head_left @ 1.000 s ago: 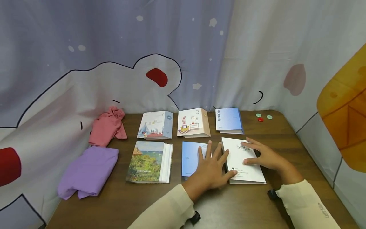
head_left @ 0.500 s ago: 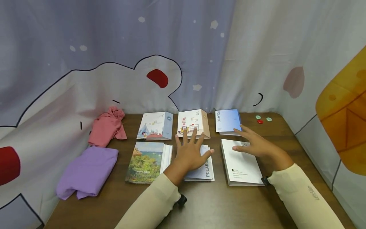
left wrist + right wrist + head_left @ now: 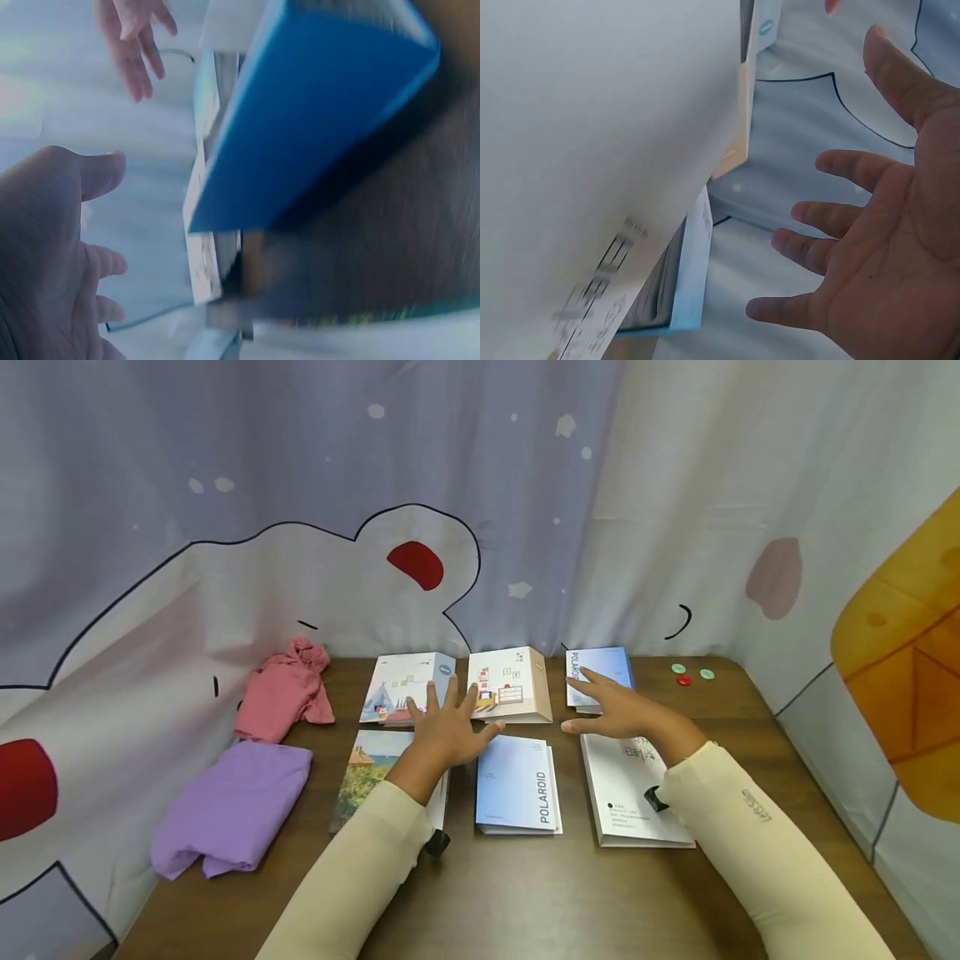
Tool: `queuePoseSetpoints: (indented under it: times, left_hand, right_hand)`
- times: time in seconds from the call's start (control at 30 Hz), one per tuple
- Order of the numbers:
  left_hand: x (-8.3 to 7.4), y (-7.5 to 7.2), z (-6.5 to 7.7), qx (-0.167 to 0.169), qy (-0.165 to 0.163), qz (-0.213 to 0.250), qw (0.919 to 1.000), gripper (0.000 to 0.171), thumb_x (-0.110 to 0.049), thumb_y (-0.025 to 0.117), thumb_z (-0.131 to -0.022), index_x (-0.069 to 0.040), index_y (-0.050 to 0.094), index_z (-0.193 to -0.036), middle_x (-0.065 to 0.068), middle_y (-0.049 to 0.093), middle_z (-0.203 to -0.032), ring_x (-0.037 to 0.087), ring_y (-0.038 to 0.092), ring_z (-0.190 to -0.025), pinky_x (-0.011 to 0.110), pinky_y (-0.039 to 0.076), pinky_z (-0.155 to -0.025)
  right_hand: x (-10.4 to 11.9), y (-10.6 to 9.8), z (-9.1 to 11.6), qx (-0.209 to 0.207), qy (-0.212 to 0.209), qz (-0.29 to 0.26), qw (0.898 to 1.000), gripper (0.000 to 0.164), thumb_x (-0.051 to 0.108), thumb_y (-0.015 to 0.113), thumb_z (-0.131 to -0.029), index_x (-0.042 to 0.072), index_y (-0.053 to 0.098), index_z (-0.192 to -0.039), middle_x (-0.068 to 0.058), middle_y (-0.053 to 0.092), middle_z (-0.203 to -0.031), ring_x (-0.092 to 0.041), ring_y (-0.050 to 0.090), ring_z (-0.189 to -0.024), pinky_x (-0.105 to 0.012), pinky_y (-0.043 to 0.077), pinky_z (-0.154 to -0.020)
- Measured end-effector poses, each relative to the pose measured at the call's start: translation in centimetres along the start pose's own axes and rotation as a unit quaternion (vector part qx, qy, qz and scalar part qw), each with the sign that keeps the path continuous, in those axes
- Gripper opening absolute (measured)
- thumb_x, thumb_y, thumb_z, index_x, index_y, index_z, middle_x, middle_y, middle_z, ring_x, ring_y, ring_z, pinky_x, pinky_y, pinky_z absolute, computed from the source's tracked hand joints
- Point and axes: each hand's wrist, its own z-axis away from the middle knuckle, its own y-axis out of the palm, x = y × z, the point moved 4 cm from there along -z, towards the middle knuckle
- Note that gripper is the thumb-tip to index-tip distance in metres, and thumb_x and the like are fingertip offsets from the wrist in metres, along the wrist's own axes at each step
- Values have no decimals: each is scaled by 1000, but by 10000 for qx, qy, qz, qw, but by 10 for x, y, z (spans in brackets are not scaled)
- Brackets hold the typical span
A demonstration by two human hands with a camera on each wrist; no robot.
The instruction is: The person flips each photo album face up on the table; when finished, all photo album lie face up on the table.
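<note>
while the left hand (image 3: 442,735) hangs near the landscape album (image 3: 363,770), grip spread wide, holding nothing, the right hand (image 3: 621,706), also splayed and empty, hovers near the white album (image 3: 625,787); front blue polaroid album (image 3: 513,785) lies on the table (image 3: 540,897) between those two.

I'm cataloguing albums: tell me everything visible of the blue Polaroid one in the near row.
The blue Polaroid album lies flat, apparently closed, on the wood-look table, between the landscape-covered photo album and white album, apart from both. Its smooth-looking cover shades to paler blue, with dark POLAROID lettering along the right side and unreadable small print. Whitish layers show at its near and right edges. Neither the left hand nor the right hand appears to touch it.
</note>
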Motion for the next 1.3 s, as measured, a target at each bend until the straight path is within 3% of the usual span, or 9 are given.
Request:
queuePoseSetpoints:
  times: [0.27, 0.47, 0.7, 1.03, 1.3]
  left_hand:
    - [33, -2, -19, 392, -145, 342, 9985, 99, -78, 51, -101, -26, 16, -178, 17, 1, -186, 55, 0, -169, 86, 1, -126]
    - [53, 8, -36, 691, -74, 524, 9962, 106, -80, 56, -98, -24, 15, -178, 19, -1, -185, 57, -1, -169, 86, 4, -127]
    - [70, 9, -44, 568, -270, 554, 9965, 101, -66, 64, -101, -24, 14, -178, 19, -2, -185, 56, -2, -169, 84, 5, -128]
    - [95, 10, -53, 632, 19, 436, 9970, 94, -47, 76, -103, -25, 22, -177, 15, 5, -186, 56, 0, -168, 84, 11, -128]
    - [101, 12, -58, 653, 221, 414, 9968, 93, -48, 79, -99, -27, 29, -175, 10, 11, -186, 53, 4, -169, 86, 13, -125]
  right_hand:
    - [15, 9, -35, 353, -42, -207, 9992, 102, 58, 73, -99, 6, 27, -173, -27, 12, -182, -51, 16, -168, -71, 21, -133]
    - [28, 19, -56, 533, 37, -408, 9977, 102, 56, 73, -100, 6, 25, -174, -26, 9, -183, -49, 13, -170, -68, 19, -135]
    - [43, 37, -86, 650, -111, -451, 9968, 96, 55, 70, -102, 7, 28, -174, -24, 12, -183, -46, 15, -170, -64, 18, -137]
    - [59, 58, -111, 710, -245, -431, 9962, 92, 54, 69, -104, 6, 31, -173, -25, 17, -182, -44, 19, -170, -58, 20, -138]
    - [61, 64, -122, 504, -116, 27, 9987, 89, 58, 68, -103, 13, 35, -172, -19, 21, -183, -41, 13, -172, -66, 15, -137]
